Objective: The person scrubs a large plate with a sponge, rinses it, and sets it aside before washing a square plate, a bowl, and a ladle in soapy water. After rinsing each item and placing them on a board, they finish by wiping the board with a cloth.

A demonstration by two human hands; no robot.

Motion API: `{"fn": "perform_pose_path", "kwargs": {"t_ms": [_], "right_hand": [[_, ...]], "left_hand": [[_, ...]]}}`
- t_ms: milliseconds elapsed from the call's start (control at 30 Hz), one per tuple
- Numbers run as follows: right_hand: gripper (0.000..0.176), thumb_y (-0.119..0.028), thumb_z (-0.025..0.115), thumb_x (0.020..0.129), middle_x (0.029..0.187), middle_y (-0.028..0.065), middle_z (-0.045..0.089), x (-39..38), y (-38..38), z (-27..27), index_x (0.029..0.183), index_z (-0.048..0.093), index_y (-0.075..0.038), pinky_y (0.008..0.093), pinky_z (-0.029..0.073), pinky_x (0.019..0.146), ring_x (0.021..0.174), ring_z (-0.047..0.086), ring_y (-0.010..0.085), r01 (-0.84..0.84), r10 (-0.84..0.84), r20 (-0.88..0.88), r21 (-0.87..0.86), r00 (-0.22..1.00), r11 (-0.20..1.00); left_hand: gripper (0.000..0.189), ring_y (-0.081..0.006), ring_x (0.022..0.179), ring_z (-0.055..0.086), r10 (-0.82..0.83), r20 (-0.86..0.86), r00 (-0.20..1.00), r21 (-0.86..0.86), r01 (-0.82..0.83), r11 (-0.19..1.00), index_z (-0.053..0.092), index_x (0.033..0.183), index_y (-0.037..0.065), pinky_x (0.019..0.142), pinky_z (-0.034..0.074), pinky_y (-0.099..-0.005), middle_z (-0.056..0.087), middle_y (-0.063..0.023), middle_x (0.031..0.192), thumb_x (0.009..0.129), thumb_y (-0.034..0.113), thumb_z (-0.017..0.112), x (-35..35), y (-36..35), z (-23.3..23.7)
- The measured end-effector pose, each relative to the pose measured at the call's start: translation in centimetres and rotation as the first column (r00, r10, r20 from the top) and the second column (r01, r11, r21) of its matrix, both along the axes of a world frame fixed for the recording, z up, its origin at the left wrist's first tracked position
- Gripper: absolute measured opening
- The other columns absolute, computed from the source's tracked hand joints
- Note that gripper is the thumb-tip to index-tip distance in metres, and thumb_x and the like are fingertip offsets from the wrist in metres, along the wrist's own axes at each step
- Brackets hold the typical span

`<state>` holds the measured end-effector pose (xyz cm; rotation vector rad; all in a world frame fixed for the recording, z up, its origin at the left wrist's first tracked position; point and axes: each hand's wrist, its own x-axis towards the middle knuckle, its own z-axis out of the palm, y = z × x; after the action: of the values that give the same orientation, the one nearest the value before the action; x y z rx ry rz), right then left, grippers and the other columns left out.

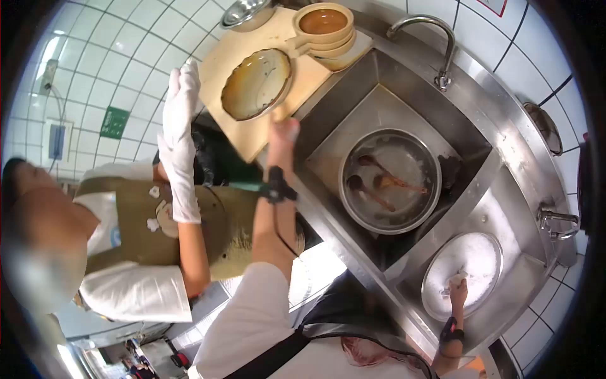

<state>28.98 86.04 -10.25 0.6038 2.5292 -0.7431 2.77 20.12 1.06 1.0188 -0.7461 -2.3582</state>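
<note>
My left hand (283, 129) is closed around the short handle of a scalloped-edge ceramic dish (255, 85), yellow-brown and cream inside. The dish is over a pale wooden board (218, 95) beside the sink. At the lower right, my right hand (459, 294) is closed on a pale cloth (459, 278), with its fingers partly hidden. It is over a round metal basin (434, 309) filled with white suds.
In the larger sink (328, 148), a metal basin (346, 205) holds water and several wooden spoons (372, 192). Stacked handled bowls (325, 31) and a metal bowl (247, 14) stand by the board. A person in white gloves (181, 120) is at the left. Faucets (442, 79) rise behind the sinks.
</note>
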Motion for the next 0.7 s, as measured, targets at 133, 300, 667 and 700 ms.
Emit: {"fn": "perform_pose_path", "kwargs": {"t_ms": [133,300,667,700], "right_hand": [[0.026,-0.017,0.061,0.072,0.073,0.0233,0.059,1.4,0.2,-1.5,0.087,0.049,0.0,0.0435,0.045,0.062,0.073,0.058,0.0396,-0.053,0.059,-0.131,0.05,0.99,0.997],[0.028,-0.018,0.061,0.071,0.075,0.0233,0.059,0.8,-0.8,-0.9,0.088,0.05,0.0,0.0437,0.045,0.063,0.074,0.058,0.0395,-0.067,0.068,-0.111,0.009,0.991,0.998],[0.039,-0.022,0.068,0.069,0.087,0.0207,0.061,0.7,1.0,-2.8,0.097,0.052,0.0,0.041,0.046,0.071,0.083,0.059,0.035,-0.088,0.088,-0.007,0.002,0.996,0.996],[0.039,-0.022,0.068,0.069,0.087,0.0207,0.061,1.2,1.4,-3.2,0.097,0.052,0.0,0.041,0.046,0.071,0.083,0.059,0.035,-0.086,0.086,-0.01,-0.001,0.996,0.996]], "left_hand": [[0.032,-0.0245,0.081,0.055,0.044,-0.032,0.999,-0.003,-0.044,0.999,0.051,0.085,-0.002,0.073,0.048,-0.0328,0.056,-0.0134,0.085,0.084,0.031,0.052,-3.1,-8.3,-1.5],[0.03,-0.0261,0.079,0.055,0.087,0.054,0.995,-0.043,-0.085,0.995,0.049,0.086,-0.003,0.069,0.049,-0.033,0.056,-0.0153,0.084,0.085,0.027,0.051,-2.4,-9.2,-3.3],[0.027,-0.0328,0.085,0.051,0.376,0.114,0.92,-0.011,-0.377,0.926,0.041,0.1,-0.005,0.069,0.048,-0.0446,0.047,-0.0191,0.099,0.073,0.001,0.043,6.2,8.8,0.4],[0.028,-0.0334,0.086,0.051,0.381,0.129,0.916,-0.013,-0.382,0.924,0.041,0.101,-0.005,0.071,0.048,-0.046,0.047,-0.0194,0.1,0.073,0.0,0.042,7.3,11.1,1.3]]}}
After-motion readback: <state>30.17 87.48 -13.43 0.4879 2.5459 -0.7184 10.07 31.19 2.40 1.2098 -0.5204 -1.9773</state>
